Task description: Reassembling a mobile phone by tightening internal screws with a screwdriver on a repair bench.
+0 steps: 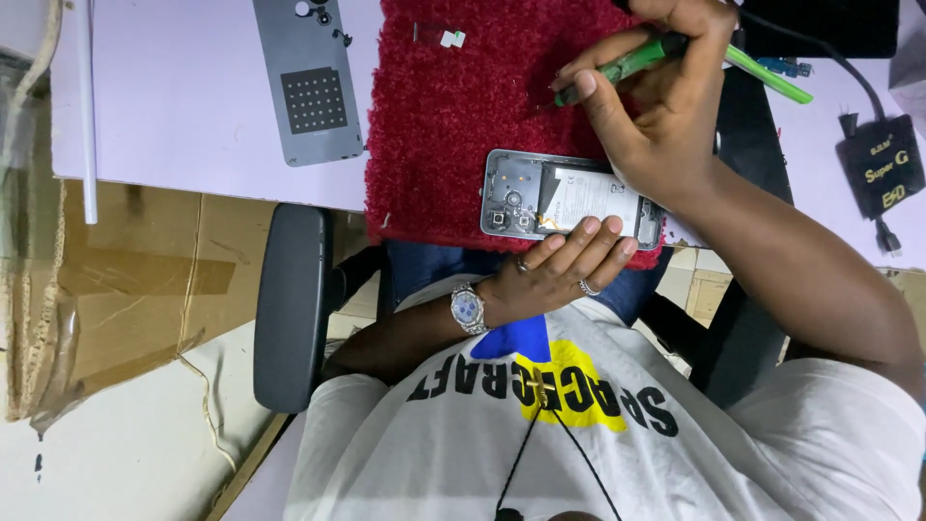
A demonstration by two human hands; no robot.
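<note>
Opened phone (569, 205) lies on mat (453, 106) atop table (183, 87); perforated plate (311, 82) left of mat, adapter box (880, 166) far right.

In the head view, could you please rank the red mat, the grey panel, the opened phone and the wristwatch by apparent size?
1. red mat
2. grey panel, lying farther off, so unsure against the phone
3. opened phone, partly covered by the hands
4. wristwatch

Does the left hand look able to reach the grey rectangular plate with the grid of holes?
Probably yes. The left hand only rests on the opened silver phone, and the grey rectangular plate lies uncovered on the lilac table beside the fluffy red mat.
</note>
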